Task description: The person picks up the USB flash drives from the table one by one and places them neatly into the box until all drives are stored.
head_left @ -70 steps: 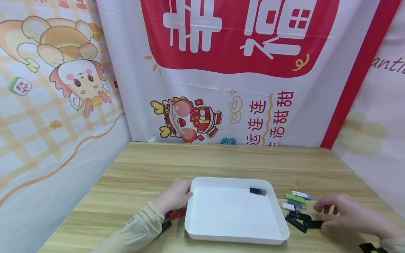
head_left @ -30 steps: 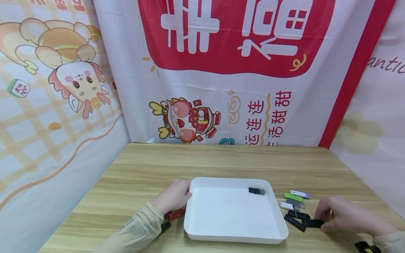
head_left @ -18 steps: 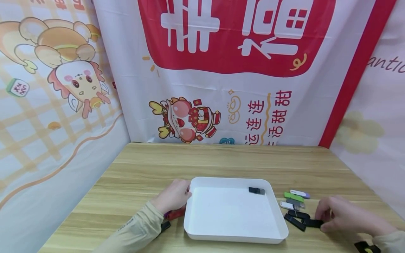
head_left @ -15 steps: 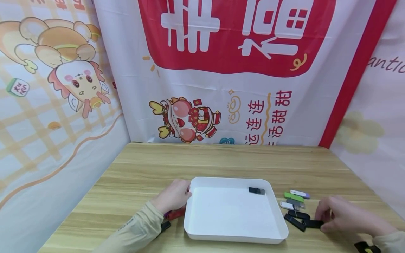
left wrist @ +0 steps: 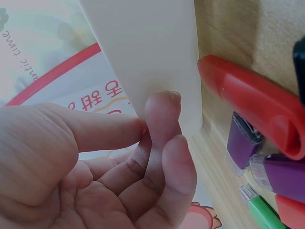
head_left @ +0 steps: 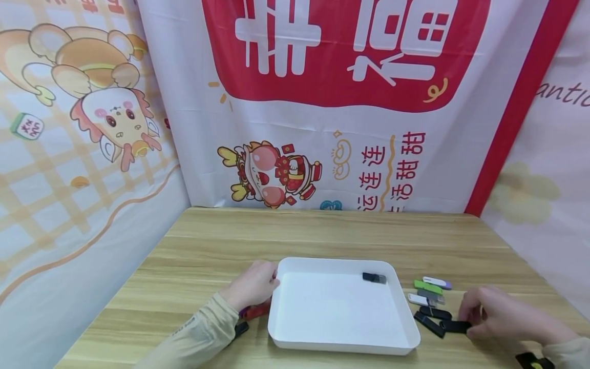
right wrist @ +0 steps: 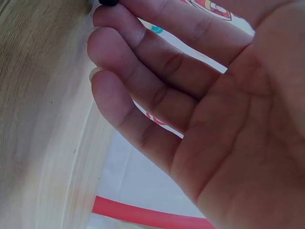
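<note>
Wood-grain table [head_left: 322,233] under white tray [head_left: 336,312] and USB sticks [head_left: 429,324]

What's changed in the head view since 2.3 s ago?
The right hand has closed its thumb and fingers in on the rightmost black USB stick, apparently pinching its right end; the stick itself hasn't visibly moved. Unchanged: the left hand holds the left wall of the white tray, and one dark USB stick lies inside.

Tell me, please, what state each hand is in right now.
Left hand: closed, holding the white tray at its side.
Right hand: closed, apparently pinching one end of a black USB stick.
</note>
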Tool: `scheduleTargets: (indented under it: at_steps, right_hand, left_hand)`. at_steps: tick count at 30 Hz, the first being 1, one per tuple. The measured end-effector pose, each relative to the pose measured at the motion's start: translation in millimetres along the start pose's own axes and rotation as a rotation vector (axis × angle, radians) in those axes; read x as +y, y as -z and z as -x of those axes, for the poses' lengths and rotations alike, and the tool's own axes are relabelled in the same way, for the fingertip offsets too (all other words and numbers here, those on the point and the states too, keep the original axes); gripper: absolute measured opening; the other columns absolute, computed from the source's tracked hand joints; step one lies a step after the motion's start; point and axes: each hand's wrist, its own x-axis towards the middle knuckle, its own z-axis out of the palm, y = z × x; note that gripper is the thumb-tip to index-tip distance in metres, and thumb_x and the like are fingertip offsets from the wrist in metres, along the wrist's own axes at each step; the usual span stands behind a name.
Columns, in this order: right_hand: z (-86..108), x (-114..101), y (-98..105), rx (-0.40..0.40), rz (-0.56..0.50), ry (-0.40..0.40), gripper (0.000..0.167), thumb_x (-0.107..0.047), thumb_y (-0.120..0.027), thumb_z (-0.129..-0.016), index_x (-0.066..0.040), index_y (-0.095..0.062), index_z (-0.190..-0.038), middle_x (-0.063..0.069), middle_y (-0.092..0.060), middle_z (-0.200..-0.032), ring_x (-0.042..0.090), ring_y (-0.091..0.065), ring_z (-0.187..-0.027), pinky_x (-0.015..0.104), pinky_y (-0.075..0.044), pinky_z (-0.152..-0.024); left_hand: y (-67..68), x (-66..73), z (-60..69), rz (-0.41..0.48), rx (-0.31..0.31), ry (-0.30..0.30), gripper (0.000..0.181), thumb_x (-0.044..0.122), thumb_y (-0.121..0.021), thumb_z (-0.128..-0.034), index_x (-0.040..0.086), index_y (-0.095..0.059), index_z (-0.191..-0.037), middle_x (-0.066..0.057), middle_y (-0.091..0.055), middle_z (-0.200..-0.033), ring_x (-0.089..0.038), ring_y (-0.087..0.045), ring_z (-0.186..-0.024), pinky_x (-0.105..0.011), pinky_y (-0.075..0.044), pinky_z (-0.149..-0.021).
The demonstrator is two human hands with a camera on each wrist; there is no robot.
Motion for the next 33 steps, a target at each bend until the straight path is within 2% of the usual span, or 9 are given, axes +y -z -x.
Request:
scheduleTargets:
  at_steps: [8,28,33]
  right_hand:
    - [1.3,0.5,-0.1,0.058,0.047,0.04,0.026,-0.009,-0.083,-0.074,-0.026,-0.069,-0.087,-0.018,-0.057,-0.08,0.001,-0.051,-0.068,0.024,-0.042,-0.053]
    - [3.4,-0.2,-0.9,0.082,0.059,0.028,0.023,-0.011,-0.082,-0.076,-0.026,-0.067,-0.087,-0.019,-0.056,-0.079,0.0,-0.051,-0.068,0.024,-0.042,-0.052]
    - [3.2,-0.6,0.7,0.074,0.054,-0.004,0.021,-0.012,-0.081,-0.077,-0.025,-0.068,-0.087,-0.018,-0.056,-0.079,0.001,-0.051,-0.068,0.024,-0.042,-0.053]
  left_hand:
    - [-1.1,-1.5,-1.1,-0.008,-0.001,-0.002,0.018,-0.001,-0.059,-0.0939,0.003,-0.06,-0.077,-0.001,-0.052,-0.066,-0.015,-0.05,-0.06,-0.03,-0.045,-0.054]
    - [-2.5,-1.1,-1.3,-0.011,-0.004,-0.007,0.016,0.0,-0.059,-0.094,0.003,-0.061,-0.078,0.0,-0.053,-0.067,-0.014,-0.05,-0.06,-0.029,-0.045,-0.054]
    - [-1.8,-1.0,-1.2,-0.008,-0.004,-0.002,0.019,-0.001,-0.059,-0.0941,0.004,-0.059,-0.076,-0.001,-0.052,-0.066,-0.014,-0.05,-0.058,-0.029,-0.044,-0.053]
